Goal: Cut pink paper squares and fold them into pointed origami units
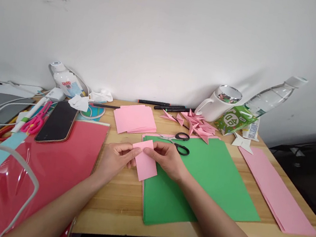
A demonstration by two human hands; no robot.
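Note:
A small pink rectangle of paper (147, 166) is pinched between both of my hands above the table, near the left edge of the green paper stack (208, 181). My left hand (116, 156) grips its left side, thumb on top and fingers behind. On its upper right side, my right hand (168, 159) presses with the thumb, its fingers behind the sheet. Just beyond my right hand, black-handled scissors (182, 150) lie on the green stack. Farther back sits a pile of pink paper squares (136, 118). Folded pink paper pieces (197, 123) lie heaped to its right.
A white mug (218, 103), a green carton (235, 120) and a clear bottle (274, 97) stand back right. Pink strips (277, 192) lie along the right edge. On the left are a phone (58, 121), pink scissors (36, 121), a red sheet pack (63, 171) and a white cable (30, 174).

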